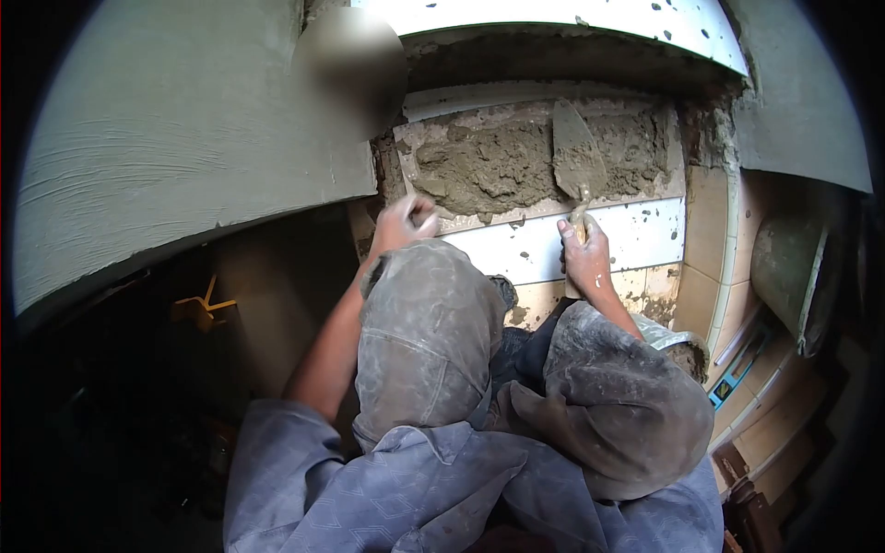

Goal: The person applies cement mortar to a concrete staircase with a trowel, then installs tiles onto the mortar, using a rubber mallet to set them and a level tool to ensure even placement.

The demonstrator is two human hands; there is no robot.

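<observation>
My right hand (587,256) grips the handle of a pointed masonry trowel (578,152). The trowel's mortar-smeared blade lies over a bed of rough, wet grey mortar (493,166) spread on a step tread. My left hand (404,224) is at the left end of that bed, its fingers curled inward; whether anything is pinched in them is hidden. Along the front of the step runs a white tile strip (525,247), spotted with grey splashes. Both hands are close to my knees, in dusty trousers (426,332).
A higher step with a speckled white slab (636,28) rises beyond the mortar. Plastered wall (184,138) borders the left. On the right are a mortar-crusted bucket (687,352), a blue spirit level (735,370) and a grey basin (784,263). A yellow object (198,311) shows in the dark lower left.
</observation>
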